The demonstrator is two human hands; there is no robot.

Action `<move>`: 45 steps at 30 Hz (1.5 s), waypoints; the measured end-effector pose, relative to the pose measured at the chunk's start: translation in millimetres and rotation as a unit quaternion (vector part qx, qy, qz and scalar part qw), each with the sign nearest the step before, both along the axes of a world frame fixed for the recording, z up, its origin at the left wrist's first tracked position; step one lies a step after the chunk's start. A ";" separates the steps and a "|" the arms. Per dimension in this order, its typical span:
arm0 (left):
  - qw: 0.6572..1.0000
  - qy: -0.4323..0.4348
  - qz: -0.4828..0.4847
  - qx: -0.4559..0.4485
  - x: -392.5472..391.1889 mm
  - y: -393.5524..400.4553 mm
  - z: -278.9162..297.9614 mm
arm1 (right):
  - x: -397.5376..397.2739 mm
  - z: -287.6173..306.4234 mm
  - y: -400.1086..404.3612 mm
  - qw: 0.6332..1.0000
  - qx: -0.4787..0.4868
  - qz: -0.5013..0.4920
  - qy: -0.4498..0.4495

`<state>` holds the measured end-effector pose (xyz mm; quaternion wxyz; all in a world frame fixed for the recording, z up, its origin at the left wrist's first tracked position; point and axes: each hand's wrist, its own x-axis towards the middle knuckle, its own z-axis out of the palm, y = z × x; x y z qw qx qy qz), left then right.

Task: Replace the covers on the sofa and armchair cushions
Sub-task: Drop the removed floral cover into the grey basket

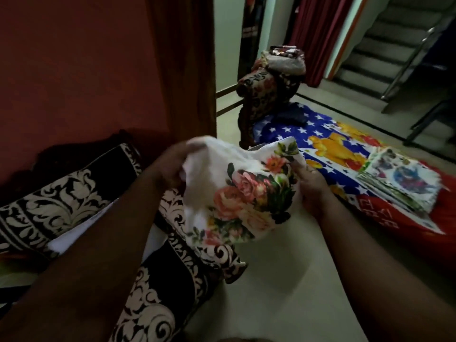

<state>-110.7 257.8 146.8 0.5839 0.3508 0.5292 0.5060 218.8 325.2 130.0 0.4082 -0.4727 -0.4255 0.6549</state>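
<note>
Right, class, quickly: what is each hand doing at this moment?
Left hand: grips the white edge of the floral cushion cover.
Right hand: grips the cover's other edge.

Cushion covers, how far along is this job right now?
Nothing visibly finished. In hand: both the left hand and right hand grip a white floral cover, not yet on a cushion. Left: black-and-white patterned cushions remain on the sofa, and folded covers wait on the blue blanket.

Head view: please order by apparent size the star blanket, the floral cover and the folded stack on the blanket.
1. star blanket
2. floral cover, though it is nearer the camera, so unsure
3. folded stack
</note>
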 end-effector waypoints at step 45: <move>0.964 0.212 0.114 -0.108 115.1 367.4 -200.1 | 140.4 -162.6 414.8 0.916 -0.011 0.045 -0.399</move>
